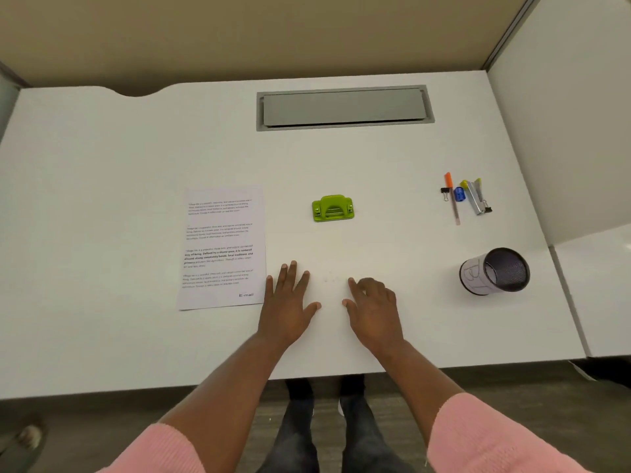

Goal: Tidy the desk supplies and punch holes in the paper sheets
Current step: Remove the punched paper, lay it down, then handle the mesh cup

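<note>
Resting on the bench [136, 336]: left hand [288, 307] and right hand [374, 310], fingers [288, 274] relaxed, gripping nothing. Lying just left of the fingers: 1 printed sheet [222, 247]. Sitting beyond them: 1 green hole punch [333, 209]. Lying well right: 1 tipped mesh cup [495, 272], 1 orange pen [452, 199].

White desk [102, 199], beige partition [239, 35], grey floor [102, 425]

A green hole punch [333, 208] sits mid-tabletop [136, 148]. Left of it lies a printed paper sheet [223, 247]. Nearer than the punch, the left grip [288, 302] lies flat with fingers spread, and the right grip [374, 307] rests with fingers loosely bent, holding nothing. Well right of the punch, an orange pen [452, 199], a small blue item [460, 194], a stapler [476, 199] and a binder clip [445, 192] lie clustered. Right of the punch and nearer stands a mesh pen cup [495, 271].
</note>
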Demonstrator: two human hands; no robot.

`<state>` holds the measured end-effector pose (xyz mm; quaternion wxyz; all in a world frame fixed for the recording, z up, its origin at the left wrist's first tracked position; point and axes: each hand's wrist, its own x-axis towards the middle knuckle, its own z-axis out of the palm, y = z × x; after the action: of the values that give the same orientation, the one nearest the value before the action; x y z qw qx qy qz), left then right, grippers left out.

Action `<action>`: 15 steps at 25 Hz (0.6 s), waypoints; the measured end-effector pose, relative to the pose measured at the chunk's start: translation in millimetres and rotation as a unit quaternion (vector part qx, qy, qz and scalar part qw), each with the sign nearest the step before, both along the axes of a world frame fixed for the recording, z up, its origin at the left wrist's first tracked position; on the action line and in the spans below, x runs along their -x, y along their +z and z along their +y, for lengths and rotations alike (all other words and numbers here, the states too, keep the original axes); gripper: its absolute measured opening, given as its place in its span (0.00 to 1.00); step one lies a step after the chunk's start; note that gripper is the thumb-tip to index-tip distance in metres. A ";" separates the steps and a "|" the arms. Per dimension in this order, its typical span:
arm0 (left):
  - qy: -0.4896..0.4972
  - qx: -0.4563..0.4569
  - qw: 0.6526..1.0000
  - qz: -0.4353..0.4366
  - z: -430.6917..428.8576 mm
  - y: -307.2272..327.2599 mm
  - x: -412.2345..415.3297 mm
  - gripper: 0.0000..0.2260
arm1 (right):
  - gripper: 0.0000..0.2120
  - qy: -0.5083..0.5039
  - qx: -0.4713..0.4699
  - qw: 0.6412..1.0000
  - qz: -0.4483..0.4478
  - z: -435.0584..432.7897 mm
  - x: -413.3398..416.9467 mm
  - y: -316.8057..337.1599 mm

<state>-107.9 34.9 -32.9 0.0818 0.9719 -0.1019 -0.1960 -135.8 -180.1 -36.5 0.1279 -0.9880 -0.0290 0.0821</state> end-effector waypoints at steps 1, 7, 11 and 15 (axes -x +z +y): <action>-0.014 0.005 1.000 0.004 -0.1 -3.4 0.8 0.34 | 0.23 0.001 0.007 1.000 -0.009 3.7 -1.5 -0.8; -0.069 0.030 0.997 -0.014 -7.8 -19.3 6.3 0.36 | 0.33 0.039 0.035 0.998 0.028 23.0 5.7 -10.3; -0.119 0.048 0.991 -0.039 -4.2 -23.3 2.0 0.34 | 0.33 0.024 0.044 0.998 0.046 20.8 8.0 -15.0; -0.155 0.064 0.985 -0.035 -6.0 -20.9 -7.8 0.31 | 0.31 0.080 0.012 0.995 0.054 26.7 -4.2 -13.4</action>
<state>-100.0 28.8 -53.9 0.1092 0.9433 -0.2666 -0.1647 -131.7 -153.4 -49.9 0.1100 -0.9782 -0.0996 0.1453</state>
